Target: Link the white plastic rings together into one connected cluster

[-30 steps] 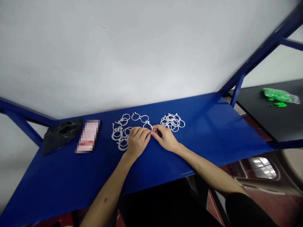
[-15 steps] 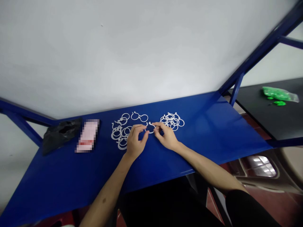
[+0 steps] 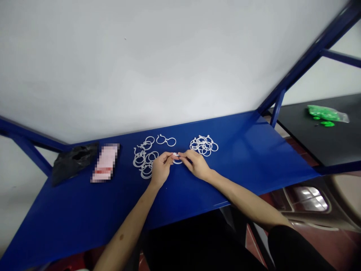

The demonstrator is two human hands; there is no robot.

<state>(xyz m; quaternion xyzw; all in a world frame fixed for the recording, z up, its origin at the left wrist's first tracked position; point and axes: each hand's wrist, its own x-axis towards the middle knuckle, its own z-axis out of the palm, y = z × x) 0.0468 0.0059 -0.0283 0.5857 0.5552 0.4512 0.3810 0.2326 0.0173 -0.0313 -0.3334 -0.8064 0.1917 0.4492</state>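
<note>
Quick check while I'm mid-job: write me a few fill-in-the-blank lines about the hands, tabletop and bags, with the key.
1. The left hand and right hand pinch a thin round ring coloured ____.
2. Under them is a flat glossy tabletop coloured ____.
3. In the picture, the crumpled black bag lies to the ____ of the pixelated pink rectangle.
4. At far right, the clear plastic bag holds contents coloured ____.

Missing words: white; blue; left; green.

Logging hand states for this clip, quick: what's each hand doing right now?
Left hand: closed, pinching a white ring at its far side.
Right hand: closed, pinching the same ring beside the left hand.
</note>
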